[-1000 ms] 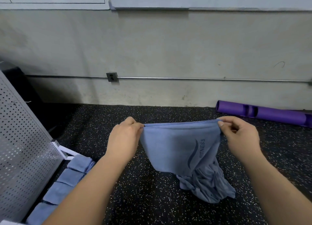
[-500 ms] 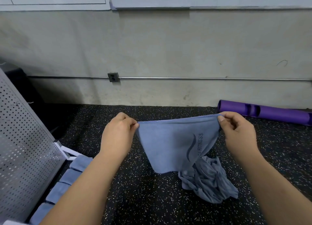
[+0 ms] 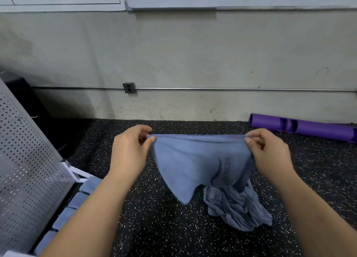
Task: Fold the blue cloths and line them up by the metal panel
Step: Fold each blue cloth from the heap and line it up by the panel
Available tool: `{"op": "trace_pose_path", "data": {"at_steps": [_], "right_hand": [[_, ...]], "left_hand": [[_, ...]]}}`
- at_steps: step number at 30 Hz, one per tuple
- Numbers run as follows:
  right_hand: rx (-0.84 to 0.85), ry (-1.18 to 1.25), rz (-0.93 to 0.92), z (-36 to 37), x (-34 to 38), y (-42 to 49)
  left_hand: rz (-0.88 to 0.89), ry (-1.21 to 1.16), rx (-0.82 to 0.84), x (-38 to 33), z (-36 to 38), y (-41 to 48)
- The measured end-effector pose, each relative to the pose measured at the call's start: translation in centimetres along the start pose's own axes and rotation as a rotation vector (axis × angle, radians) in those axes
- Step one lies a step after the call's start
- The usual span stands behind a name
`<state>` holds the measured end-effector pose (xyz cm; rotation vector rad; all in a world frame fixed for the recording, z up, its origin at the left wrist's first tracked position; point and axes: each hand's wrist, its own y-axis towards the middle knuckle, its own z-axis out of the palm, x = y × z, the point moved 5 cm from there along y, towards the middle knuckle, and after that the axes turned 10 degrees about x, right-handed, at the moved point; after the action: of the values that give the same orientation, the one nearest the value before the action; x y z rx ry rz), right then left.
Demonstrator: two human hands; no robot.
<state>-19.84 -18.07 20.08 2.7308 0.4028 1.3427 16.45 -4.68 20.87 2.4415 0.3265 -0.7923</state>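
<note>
Blue cloth [image 3: 193, 160] held up, blk speckled floor [image 3: 154, 229], grey wall [image 3: 193, 54]

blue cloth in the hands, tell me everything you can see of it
The held cloth is grey-blue fabric with a hemmed top edge and a dark curved logo with lettering toward its right side. It hangs in the air, top edge stretched level: the left hand pinches one corner, the right hand the other. Its lower part droops to a point above the floor, near a crumpled cloth pile.

Both hands' fingers [image 3: 152, 139] pinch a blue cloth [image 3: 195, 164] above the floor [image 3: 154, 227].
</note>
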Motion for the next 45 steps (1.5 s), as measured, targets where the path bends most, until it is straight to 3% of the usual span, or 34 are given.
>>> {"op": "trace_pose_path", "data": {"at_steps": [4, 9, 16, 20, 28, 32, 45], "right_hand": [[0.011, -0.082, -0.004, 0.2, -0.1, -0.2], [0.03, -0.005, -0.016, 0.3, -0.4, 0.2], [0.072, 0.278, -0.007, 1.2, -1.1, 0.6], [0.11, 0.378, -0.008, 1.6, -1.0, 0.6], [0.159, 0.212, -0.119, 2.1, -0.4, 0.5], [0.088, 0.194, -0.066, 1.8, -0.6, 0.5], [0.076, 0.131, -0.07, 1.6, -0.5, 0.8]], "left_hand": [[0.036, 0.101, 0.043, 0.3, 0.5, -0.1], [-0.087, 0.033, 0.079, 1.1, 0.8, -0.1], [-0.291, -0.564, 0.067, 2.4, 2.2, 0.4], [-0.348, -0.71, -0.009, 2.7, 2.1, 0.4], [-0.292, -0.644, -0.1, 2.5, 1.6, 0.3], [-0.286, -0.643, -0.119, 2.9, 1.5, 0.4], [-0.272, -0.698, -0.166, 2.1, 0.9, 0.2]]}}
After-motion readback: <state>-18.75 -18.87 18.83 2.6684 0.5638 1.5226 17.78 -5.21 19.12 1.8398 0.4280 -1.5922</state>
